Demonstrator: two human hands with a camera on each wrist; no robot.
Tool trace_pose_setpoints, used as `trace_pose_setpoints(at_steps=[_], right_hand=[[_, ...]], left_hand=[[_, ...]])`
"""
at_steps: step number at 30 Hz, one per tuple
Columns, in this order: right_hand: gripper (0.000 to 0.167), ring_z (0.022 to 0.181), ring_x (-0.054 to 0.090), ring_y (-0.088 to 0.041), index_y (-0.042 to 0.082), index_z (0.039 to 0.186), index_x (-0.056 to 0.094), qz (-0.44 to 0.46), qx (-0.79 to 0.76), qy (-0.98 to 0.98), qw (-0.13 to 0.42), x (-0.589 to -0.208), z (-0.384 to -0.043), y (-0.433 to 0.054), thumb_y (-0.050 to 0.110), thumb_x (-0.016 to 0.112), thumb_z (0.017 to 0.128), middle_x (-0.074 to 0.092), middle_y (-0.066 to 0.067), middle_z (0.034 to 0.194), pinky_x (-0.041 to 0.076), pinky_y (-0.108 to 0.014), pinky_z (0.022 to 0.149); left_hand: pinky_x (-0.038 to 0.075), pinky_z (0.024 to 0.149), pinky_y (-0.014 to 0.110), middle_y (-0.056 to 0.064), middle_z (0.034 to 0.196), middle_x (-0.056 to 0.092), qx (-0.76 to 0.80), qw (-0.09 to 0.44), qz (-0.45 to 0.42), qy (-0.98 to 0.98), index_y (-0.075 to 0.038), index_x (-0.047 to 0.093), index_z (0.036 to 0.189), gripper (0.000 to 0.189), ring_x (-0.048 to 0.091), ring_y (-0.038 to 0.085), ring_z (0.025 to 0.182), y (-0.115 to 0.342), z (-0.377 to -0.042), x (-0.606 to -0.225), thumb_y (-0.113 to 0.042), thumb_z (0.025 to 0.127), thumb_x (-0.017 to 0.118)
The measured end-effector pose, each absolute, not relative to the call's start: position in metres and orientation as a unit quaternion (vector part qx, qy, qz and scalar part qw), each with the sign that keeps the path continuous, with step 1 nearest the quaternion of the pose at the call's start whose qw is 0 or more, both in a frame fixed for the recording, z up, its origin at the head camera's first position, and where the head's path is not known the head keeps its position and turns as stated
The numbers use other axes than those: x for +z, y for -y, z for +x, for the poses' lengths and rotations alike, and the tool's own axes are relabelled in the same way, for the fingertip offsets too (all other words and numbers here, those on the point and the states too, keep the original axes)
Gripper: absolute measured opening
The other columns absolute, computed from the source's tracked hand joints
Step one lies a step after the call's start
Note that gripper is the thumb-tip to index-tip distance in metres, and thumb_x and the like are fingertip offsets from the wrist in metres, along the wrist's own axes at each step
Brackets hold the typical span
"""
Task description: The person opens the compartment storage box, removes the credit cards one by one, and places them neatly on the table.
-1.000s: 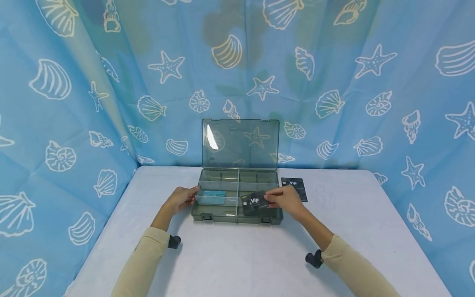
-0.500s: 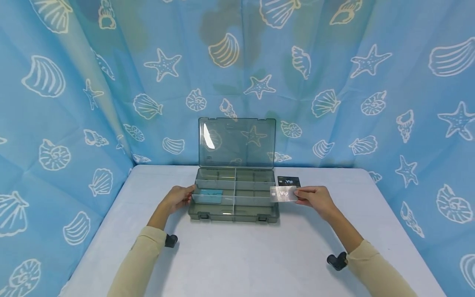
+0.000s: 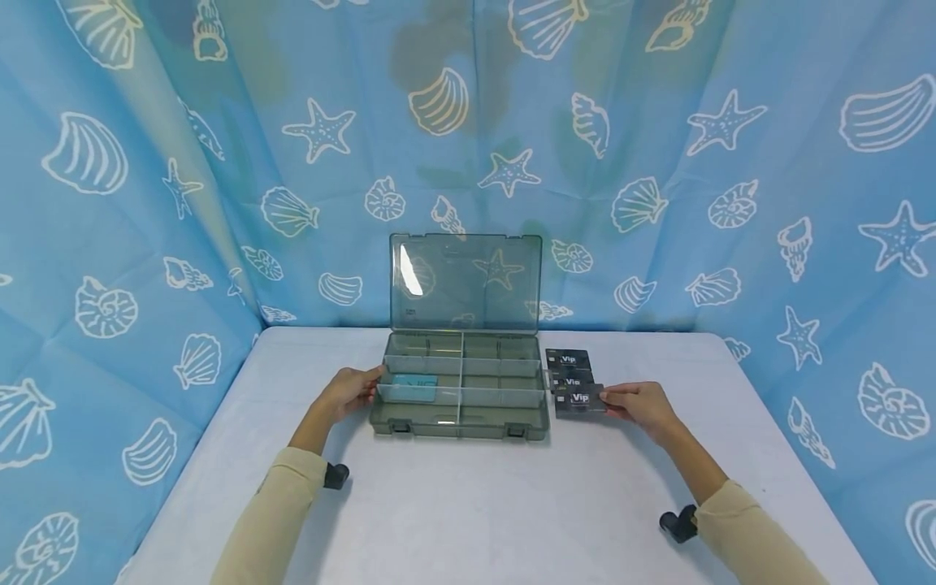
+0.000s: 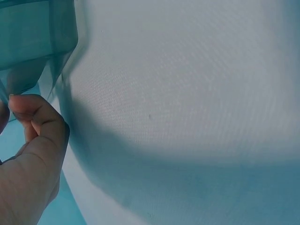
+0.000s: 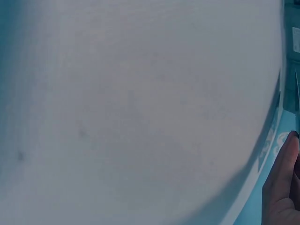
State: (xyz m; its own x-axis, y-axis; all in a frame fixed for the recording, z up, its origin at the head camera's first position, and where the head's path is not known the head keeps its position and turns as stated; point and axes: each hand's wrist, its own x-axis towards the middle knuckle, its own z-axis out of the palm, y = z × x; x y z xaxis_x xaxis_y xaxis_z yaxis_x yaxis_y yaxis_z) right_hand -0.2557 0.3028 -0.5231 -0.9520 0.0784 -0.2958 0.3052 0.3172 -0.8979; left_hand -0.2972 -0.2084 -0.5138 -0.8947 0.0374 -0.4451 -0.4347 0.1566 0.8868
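A translucent grey-green divided storage box (image 3: 488,419) stands on the table with its lid (image 3: 465,283) raised at the back. My left hand (image 3: 353,392) grips the box's left wall; the left wrist view shows that hand (image 4: 40,136) with curled fingers at the box edge. Just right of the box, my right hand (image 3: 642,408) pinches a black "Vip" card (image 3: 574,400) by its right end. Behind it lie a second black card (image 3: 567,380), partly covered, and a third (image 3: 569,357) farther back. A light-blue card (image 3: 413,388) lies in a left compartment.
The white-covered table (image 3: 468,512) extends around the box. A blue shell-patterned curtain (image 3: 658,244) hangs behind the table and along its left side. Thin clear dividers (image 3: 461,378) split the box into several compartments.
My right hand has carried the black card out of the front right compartment and rightward to the cards beside the box. The left hand has stayed at the box's left wall.
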Motion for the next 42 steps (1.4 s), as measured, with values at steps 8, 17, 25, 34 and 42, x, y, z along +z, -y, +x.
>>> trace_pose_setpoints(at_steps=[8,17,25,34,42], right_hand=[[0.031,0.064,0.067,-0.013,-0.009,0.107,0.068,0.109,-0.468,-0.874,0.077,-0.54,-0.257,-0.296,0.013,0.072,0.087,0.07,-0.017,0.093,0.054,-0.024,0.06],[0.029,0.051,0.064,-0.014,0.0,0.082,0.071,0.096,-0.361,-0.926,0.058,-0.532,-0.266,-0.286,0.024,0.086,0.074,0.066,-0.004,0.062,0.049,-0.025,0.052],[0.033,0.051,0.065,-0.017,0.0,0.079,0.064,0.119,-0.335,-0.927,0.124,-0.528,-0.274,-0.287,0.025,0.086,0.074,0.065,-0.007,0.059,0.049,-0.027,0.056],[0.036,0.05,0.065,-0.017,-0.001,0.081,0.064,0.14,-0.35,-0.912,0.159,-0.529,-0.279,-0.292,0.028,0.085,0.076,0.065,-0.009,0.06,0.051,-0.024,0.052],[0.04,0.051,0.064,-0.016,0.001,0.077,0.066,0.123,-0.34,-0.919,0.157,-0.524,-0.284,-0.296,0.038,0.082,0.078,0.064,-0.007,0.06,0.047,-0.024,0.053]], left_hand=[[0.046,0.065,0.024,0.004,0.082,0.051,0.638,0.191,-0.134,-0.734,0.007,0.054,0.11,0.038,0.05,0.013,0.072,0.208,-0.297,-0.514,-0.029,0.099,0.058],[0.046,0.067,0.025,0.004,0.082,0.051,0.632,0.185,-0.139,-0.74,0.005,0.055,0.107,0.037,0.05,0.013,0.072,0.208,-0.297,-0.512,-0.031,0.099,0.058],[0.046,0.069,0.026,0.004,0.083,0.051,0.629,0.185,-0.137,-0.743,0.005,0.055,0.108,0.038,0.05,0.013,0.073,0.208,-0.297,-0.514,-0.031,0.099,0.058],[0.046,0.067,0.025,0.004,0.083,0.051,0.631,0.185,-0.135,-0.741,0.006,0.055,0.109,0.038,0.05,0.012,0.072,0.208,-0.296,-0.513,-0.031,0.099,0.058],[0.047,0.067,0.024,0.003,0.083,0.051,0.629,0.188,-0.143,-0.741,0.006,0.055,0.11,0.038,0.051,0.012,0.072,0.208,-0.297,-0.513,-0.031,0.099,0.058]])
